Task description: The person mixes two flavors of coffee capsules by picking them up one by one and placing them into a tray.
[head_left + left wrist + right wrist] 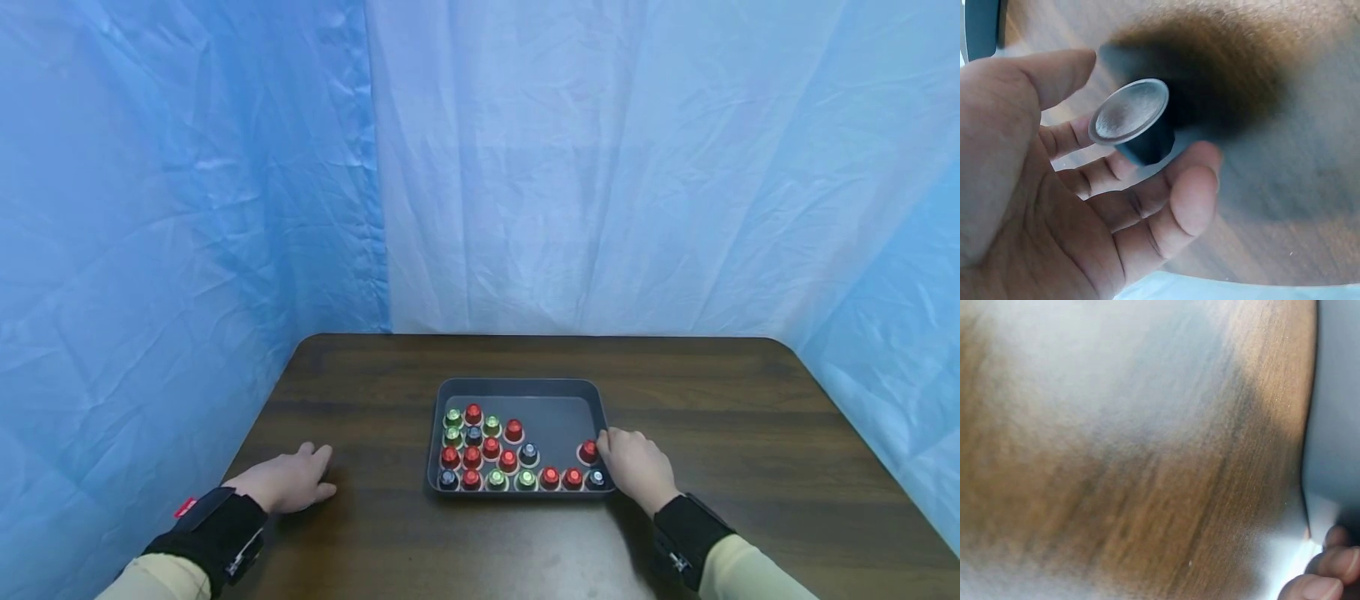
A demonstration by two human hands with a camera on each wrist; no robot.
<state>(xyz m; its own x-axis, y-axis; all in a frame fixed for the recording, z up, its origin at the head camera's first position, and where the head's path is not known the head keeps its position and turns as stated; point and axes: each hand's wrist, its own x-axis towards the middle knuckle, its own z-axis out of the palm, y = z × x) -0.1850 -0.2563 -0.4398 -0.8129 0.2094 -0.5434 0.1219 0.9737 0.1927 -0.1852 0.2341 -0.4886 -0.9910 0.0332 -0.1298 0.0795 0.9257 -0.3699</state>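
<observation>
Beside the tray's right wall, my right hand (pixel 637 468) grips the rim of a dark baking tray (pixel 551 398). In the right wrist view only its curled fingertips (pixel 1322 584) show, low in the corner. Coffee capsules in red, green and dark blue stand in rows inside the tray; a red capsule (pixel 588 452) is closest to those fingers. My left hand (pixel 288 481) is low over the table at the left, fingers apart. The left wrist view shows a dark coffee capsule (pixel 1144 128) tilted among its fingers, thumb apart from it. Whether the fingers touch it, I cannot tell.
Both hands and the tray are over a dark wooden table (pixel 375 542) with rounded far corners. Blue sheeting (pixel 585 167) hangs behind the table and at both sides.
</observation>
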